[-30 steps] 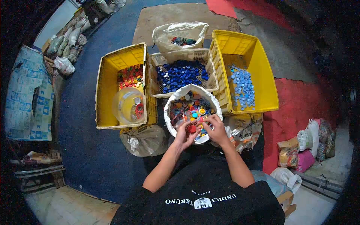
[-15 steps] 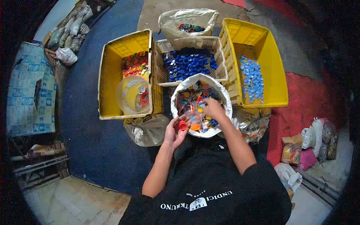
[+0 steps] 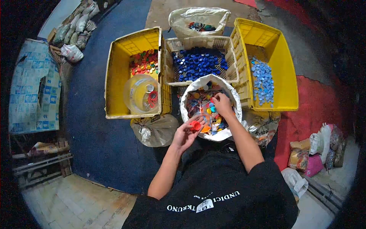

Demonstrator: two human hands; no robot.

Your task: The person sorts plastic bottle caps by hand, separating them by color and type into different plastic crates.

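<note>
A white sack (image 3: 184, 108) full of mixed plastic caps and pieces stands open in front of me. At its near left rim, my left hand (image 3: 184, 134) is palm up, with its fingers curled around a red bottle cap (image 3: 195, 125). Over the sack's contents, my right hand (image 3: 223, 104) reaches in with fingertips pressed together. Something reddish shows by those fingertips, too small to make out. Light-blue and yellow caps (image 3: 209, 110) lie just below the right fingers. An orange piece (image 3: 206, 128) sits near the left fingertips.
Behind the sack, a white crate (image 3: 170, 45) holds dark-blue caps. A yellow bin (image 3: 114, 76) on the left contains red caps and a clear round tub (image 3: 131, 91). Light-blue caps lie in the right yellow bin (image 3: 284, 72). Another sack (image 3: 179, 19) stands at the back.
My left hand has come closer to the sack, still with the red cap. My right hand has moved slightly up toward the sack's far side. The whole view has shifted a little.
</note>
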